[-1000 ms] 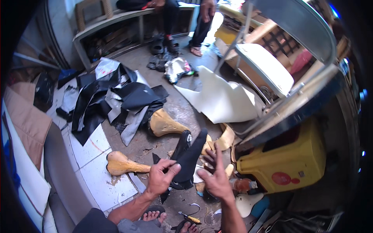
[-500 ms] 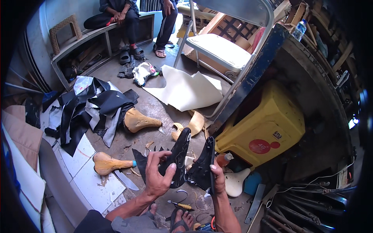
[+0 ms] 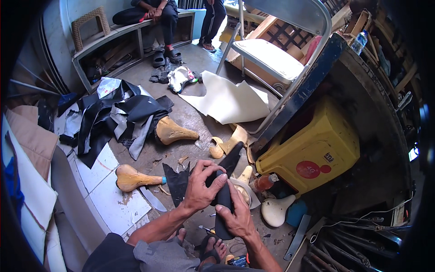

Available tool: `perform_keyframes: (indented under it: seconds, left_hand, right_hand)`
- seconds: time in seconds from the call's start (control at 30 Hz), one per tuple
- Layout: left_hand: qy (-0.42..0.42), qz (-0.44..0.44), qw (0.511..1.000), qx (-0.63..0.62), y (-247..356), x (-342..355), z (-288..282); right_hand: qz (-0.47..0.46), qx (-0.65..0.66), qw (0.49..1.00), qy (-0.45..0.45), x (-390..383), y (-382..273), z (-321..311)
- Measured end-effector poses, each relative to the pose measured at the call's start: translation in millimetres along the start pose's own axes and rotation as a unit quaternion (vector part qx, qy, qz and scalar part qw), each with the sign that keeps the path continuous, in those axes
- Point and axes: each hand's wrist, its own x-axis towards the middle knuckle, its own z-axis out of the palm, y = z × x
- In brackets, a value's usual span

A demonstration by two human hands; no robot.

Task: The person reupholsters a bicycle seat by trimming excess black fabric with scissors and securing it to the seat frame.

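My left hand (image 3: 206,183) grips a dark piece of material (image 3: 223,195), with thumb and fingers curled at its upper part. Lower down, my right hand (image 3: 233,217) holds the same material, its thumb across the front. Another dark narrow piece (image 3: 230,159) rises behind my fingers; whether it is joined cannot be told. A jagged black scrap (image 3: 174,183) lies left of my hands. Yellow foam saddle pads (image 3: 174,131) (image 3: 133,179) rest on the floor, one beside a blade (image 3: 153,199). A cream saddle shape (image 3: 275,211) sits to the right, and a yellow-handled tool (image 3: 208,230) lies below.
Black offcuts (image 3: 122,113) and a cream sheet (image 3: 226,102) spread across the floor. A folding chair (image 3: 267,59), yellow crate (image 3: 312,149) and board edge (image 3: 326,59) stand right. Two people (image 3: 165,18) (image 3: 212,22) are at the back. Dark metal parts (image 3: 353,249) fill the lower right.
My hands have come closer together, the right one moving leftward. The two black pieces, earlier held apart one in each hand, now overlap between my fingers.
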Motion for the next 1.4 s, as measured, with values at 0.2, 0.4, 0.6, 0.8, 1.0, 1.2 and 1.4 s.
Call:
perform_keyframes:
  seconds: [0.2,0.4,0.6,0.8,1.0,1.2,1.4]
  left_hand:
    - [0.065,-0.012,0.997,-0.049,-2.1,-6.0,5.0]
    - [0.078,-0.082,0.982,-0.148,1.4,-5.7,-1.2]
    - [0.078,-0.141,0.959,-0.233,-0.9,-5.8,-5.5]
    - [0.026,-0.206,0.927,-0.312,-15.2,-9.3,-7.1]
    - [-0.018,-0.144,0.94,-0.308,-1.3,-22.8,-18.2]
    - [0.069,-0.175,0.943,-0.276,-8.5,-20.8,-19.3]
    - [0.073,-0.19,0.951,-0.233,1.5,-23.8,-29.5]
  right_hand:
    - [-0.005,-0.002,1.0,-0.022,-2.6,-14.0,8.2]
    - [-0.031,-0.014,0.999,-0.03,-2.3,-21.6,11.8]
    - [-0.035,-0.021,0.998,-0.053,-4.0,-27.7,10.4]
    - [-0.007,-0.003,0.997,-0.074,-8.5,-28.6,9.1]
    - [0.01,-0.001,1.0,-0.021,-4.0,-32.3,16.2]
    - [-0.038,-0.049,0.996,-0.059,-0.3,-39.3,27.2]
    - [-0.055,-0.052,0.995,-0.063,-10.1,-38.5,28.5]
